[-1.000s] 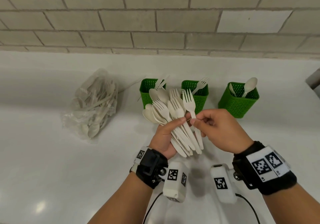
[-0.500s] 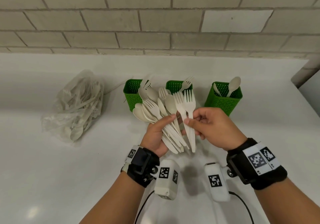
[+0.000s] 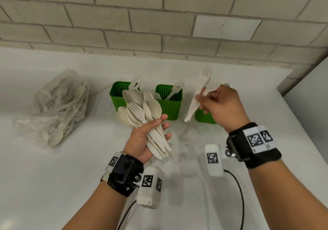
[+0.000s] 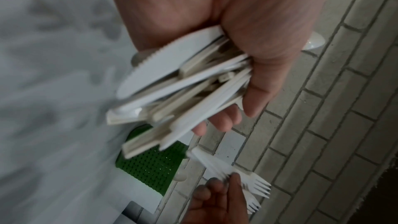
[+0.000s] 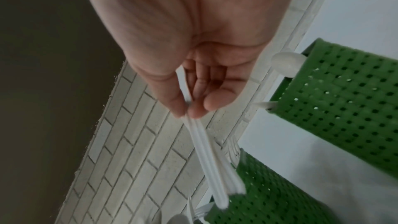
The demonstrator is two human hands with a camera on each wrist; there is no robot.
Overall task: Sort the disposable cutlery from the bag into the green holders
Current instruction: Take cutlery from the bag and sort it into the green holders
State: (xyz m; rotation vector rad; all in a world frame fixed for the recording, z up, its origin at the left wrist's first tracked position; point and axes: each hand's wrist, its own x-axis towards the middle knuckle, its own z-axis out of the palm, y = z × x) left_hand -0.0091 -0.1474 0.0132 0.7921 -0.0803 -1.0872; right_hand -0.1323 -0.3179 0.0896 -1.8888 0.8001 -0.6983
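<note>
My left hand (image 3: 159, 125) grips a fanned bundle of beige forks, spoons and knives (image 3: 142, 109) in front of the left green holder (image 3: 116, 94) and the middle green holder (image 3: 171, 107). In the left wrist view the bundle's handles (image 4: 183, 83) lie across the palm. My right hand (image 3: 202, 100) pinches two forks (image 3: 204, 80) by their handles, tines up, above the right green holder (image 3: 204, 118), which it mostly hides. The right wrist view shows the fork handles (image 5: 206, 151) hanging from the fingertips (image 5: 181, 108) near the middle holder (image 5: 269, 193).
A clear plastic bag (image 3: 58, 109) with more cutlery lies at the left on the white counter (image 3: 53, 176). A brick wall (image 3: 159, 25) runs behind the holders. A spoon (image 5: 286, 62) sticks out of the right holder (image 5: 344, 108), and a fork (image 3: 176, 87) out of the middle one.
My right hand has pulled two forks out of the bundle and carried them right and up, away from the left hand. The left hand still holds the rest.
</note>
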